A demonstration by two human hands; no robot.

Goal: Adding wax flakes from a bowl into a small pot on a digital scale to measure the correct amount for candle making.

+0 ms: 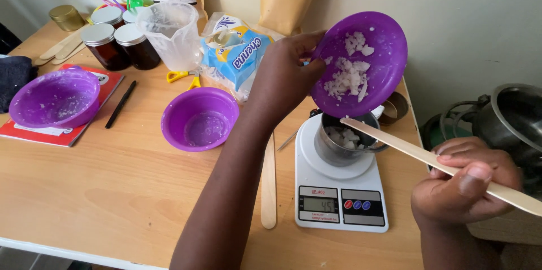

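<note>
Tipping a purple bowl [367, 64] at upper right, the left hand [285, 75] gripped its rim while the right hand [466, 185] clasped a wooden stick [418, 154]. Some white flakes [345, 136] already lay in the metal cup [344, 143] on the scale [339, 191]; most remained in the bowl.

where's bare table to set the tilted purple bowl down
Widest bare patch: the front of the table, bordered by the red book, the middle purple bowl and the lying stick. The back is crowded with jars, a jug and bags.
</note>
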